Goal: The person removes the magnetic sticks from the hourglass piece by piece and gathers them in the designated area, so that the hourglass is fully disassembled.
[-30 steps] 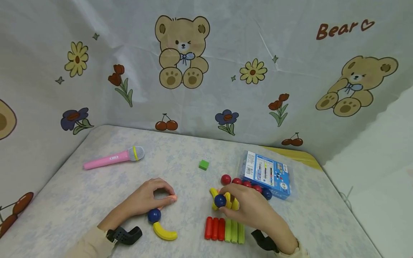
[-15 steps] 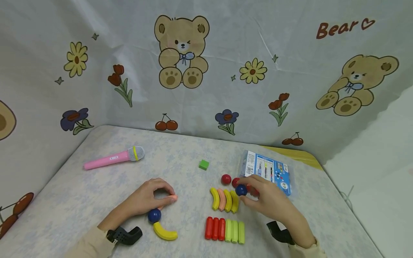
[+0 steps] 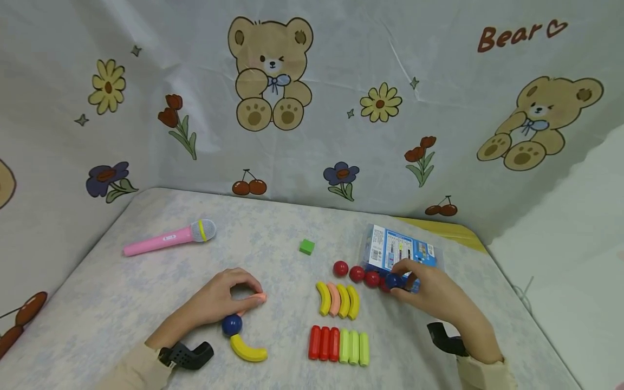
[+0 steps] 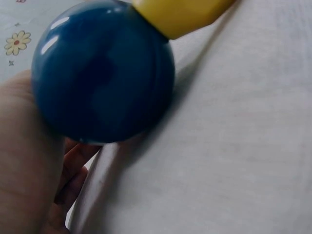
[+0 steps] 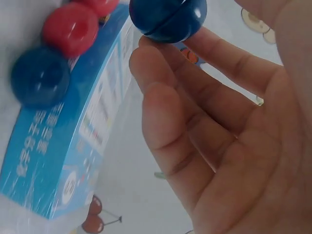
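Note:
In the head view my left hand pinches a salmon-pink curved piece at its tip, most of it hidden under the hand. Below that hand a blue ball joins on to a yellow curved piece; the left wrist view shows this blue ball close up against the yellow end. My right hand holds another blue ball between thumb and fingertips, over the right end of a row of red balls. A second blue ball lies beside the red ones in the right wrist view.
A blue-and-white box in clear plastic lies behind the balls. Several yellow and salmon curved pieces form a row, with red sticks and light green sticks nearer. A green block and pink microphone lie farther back.
My right hand has carried its blue ball rightward from over the curved pieces to the right end of the red balls. My left hand keeps its place and hold.

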`<state>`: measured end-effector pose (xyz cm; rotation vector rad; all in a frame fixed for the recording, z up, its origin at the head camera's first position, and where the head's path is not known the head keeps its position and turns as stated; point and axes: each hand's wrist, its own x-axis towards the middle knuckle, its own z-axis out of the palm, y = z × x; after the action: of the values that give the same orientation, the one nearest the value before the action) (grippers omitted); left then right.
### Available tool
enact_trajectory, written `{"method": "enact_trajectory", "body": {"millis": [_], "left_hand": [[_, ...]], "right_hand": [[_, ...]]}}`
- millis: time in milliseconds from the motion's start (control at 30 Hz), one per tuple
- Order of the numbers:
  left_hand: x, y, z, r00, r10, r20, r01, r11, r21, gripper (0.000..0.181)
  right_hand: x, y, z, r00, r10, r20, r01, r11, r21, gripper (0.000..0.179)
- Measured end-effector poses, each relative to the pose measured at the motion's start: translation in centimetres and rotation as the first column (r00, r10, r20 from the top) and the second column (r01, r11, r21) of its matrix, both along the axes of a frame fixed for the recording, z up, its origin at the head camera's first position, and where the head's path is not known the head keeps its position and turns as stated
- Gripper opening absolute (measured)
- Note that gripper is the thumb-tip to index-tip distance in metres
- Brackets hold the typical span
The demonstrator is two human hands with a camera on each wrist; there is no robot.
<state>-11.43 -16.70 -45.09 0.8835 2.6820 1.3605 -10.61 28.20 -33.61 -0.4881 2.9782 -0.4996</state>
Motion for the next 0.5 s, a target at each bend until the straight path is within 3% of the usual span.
{"method": "enact_trajectory", "body": {"millis": [500], "left_hand": [[0.1,0.1,0.1,1.000,0.014,0.001,-0.014,1.000,-0.007,0.009]], "right_hand": [[0.6,2.7,-0.3,0.996,-0.051,-0.077,0.052,0.998,0.018,0.032]]}}
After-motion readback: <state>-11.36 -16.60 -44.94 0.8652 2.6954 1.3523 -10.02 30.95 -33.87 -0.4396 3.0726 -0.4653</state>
